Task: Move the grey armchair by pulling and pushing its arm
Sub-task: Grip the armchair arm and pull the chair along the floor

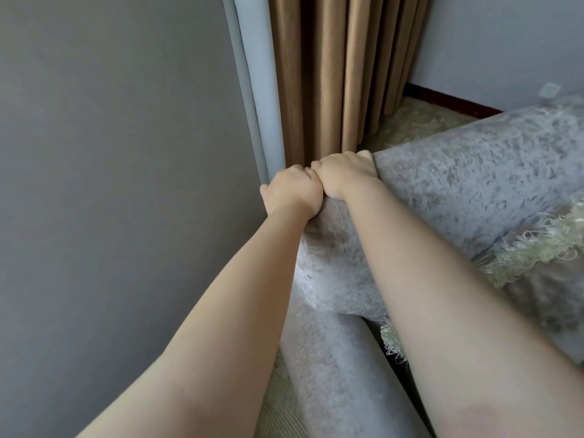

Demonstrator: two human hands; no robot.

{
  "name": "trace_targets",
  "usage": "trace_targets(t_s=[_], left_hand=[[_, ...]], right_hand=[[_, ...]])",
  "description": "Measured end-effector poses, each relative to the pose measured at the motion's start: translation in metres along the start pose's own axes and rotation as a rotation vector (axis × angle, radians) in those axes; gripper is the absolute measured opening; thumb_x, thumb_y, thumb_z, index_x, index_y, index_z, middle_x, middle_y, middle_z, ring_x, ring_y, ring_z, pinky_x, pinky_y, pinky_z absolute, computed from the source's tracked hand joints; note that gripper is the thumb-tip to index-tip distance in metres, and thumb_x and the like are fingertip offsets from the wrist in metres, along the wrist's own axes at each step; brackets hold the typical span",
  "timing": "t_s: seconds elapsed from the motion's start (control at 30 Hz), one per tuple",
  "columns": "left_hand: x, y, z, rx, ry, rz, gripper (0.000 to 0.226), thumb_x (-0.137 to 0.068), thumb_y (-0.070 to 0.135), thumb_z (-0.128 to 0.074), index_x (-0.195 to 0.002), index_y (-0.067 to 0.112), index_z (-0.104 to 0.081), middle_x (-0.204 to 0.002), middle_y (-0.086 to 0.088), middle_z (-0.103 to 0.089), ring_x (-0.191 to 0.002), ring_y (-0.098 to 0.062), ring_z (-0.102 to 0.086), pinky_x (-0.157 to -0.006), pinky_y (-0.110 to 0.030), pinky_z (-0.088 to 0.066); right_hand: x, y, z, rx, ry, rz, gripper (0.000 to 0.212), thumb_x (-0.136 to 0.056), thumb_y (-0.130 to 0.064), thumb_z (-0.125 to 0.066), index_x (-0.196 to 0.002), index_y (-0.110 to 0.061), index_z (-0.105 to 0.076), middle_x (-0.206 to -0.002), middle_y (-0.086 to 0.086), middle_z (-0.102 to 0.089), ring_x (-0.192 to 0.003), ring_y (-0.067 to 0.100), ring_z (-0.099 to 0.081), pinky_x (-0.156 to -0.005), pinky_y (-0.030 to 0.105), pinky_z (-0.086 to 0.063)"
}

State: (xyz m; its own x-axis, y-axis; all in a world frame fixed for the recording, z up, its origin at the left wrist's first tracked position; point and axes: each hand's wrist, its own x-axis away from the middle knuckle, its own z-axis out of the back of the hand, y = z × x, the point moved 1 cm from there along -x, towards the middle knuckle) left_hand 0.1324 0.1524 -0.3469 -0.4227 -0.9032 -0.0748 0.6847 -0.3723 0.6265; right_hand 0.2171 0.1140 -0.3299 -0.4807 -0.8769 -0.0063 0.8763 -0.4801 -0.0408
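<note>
The grey armchair, covered in mottled velvety fabric, fills the right and lower middle of the view. Its padded top edge runs from the centre toward the right. My left hand grips the corner of that padded edge, fingers curled over the far side. My right hand grips the same edge just to the right, touching my left hand. Both forearms reach forward from the bottom of the view. My fingertips are hidden behind the fabric.
A grey wall stands close on the left. Brown curtains and a pale blue curtain hang straight ahead. A fringed cream throw lies on the chair. Light carpet and a dark skirting board show beyond.
</note>
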Motion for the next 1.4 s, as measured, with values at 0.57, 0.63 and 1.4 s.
trace_targets(t_s=[0.57, 0.63, 1.4], left_hand=[[0.037, 0.010, 0.024, -0.011, 0.058, -0.055, 0.037, -0.096, 0.033, -0.023, -0.084, 0.015, -0.052, -0.083, -0.002, -0.051, -0.079, -0.024, -0.044, -0.095, -0.044, -0.029], [0.040, 0.012, 0.025, -0.005, 0.056, -0.052, 0.036, -0.096, 0.033, -0.023, -0.084, 0.015, -0.052, -0.084, -0.002, -0.051, -0.080, -0.024, -0.044, -0.096, -0.044, -0.029], [0.069, -0.019, 0.060, -0.045, 0.091, 0.002, 0.030, -0.095, 0.028, -0.024, -0.082, 0.014, -0.048, -0.100, -0.009, -0.060, -0.082, -0.025, -0.044, -0.084, -0.040, -0.028]], right_hand=[[0.046, -0.005, 0.024, 0.046, 0.078, 0.021, 0.032, -0.101, -0.028, -0.025, -0.114, -0.025, -0.054, -0.116, 0.000, -0.058, -0.112, 0.026, -0.049, -0.091, 0.038, -0.030], [0.049, -0.004, 0.026, 0.044, 0.079, 0.023, 0.032, -0.101, -0.028, -0.025, -0.115, -0.025, -0.054, -0.116, 0.000, -0.058, -0.112, 0.026, -0.049, -0.091, 0.038, -0.030], [0.071, -0.047, 0.029, 0.024, 0.103, 0.112, 0.037, -0.099, -0.026, -0.023, -0.109, -0.024, -0.058, -0.115, 0.000, -0.059, -0.113, 0.026, -0.047, -0.083, 0.037, -0.024]])
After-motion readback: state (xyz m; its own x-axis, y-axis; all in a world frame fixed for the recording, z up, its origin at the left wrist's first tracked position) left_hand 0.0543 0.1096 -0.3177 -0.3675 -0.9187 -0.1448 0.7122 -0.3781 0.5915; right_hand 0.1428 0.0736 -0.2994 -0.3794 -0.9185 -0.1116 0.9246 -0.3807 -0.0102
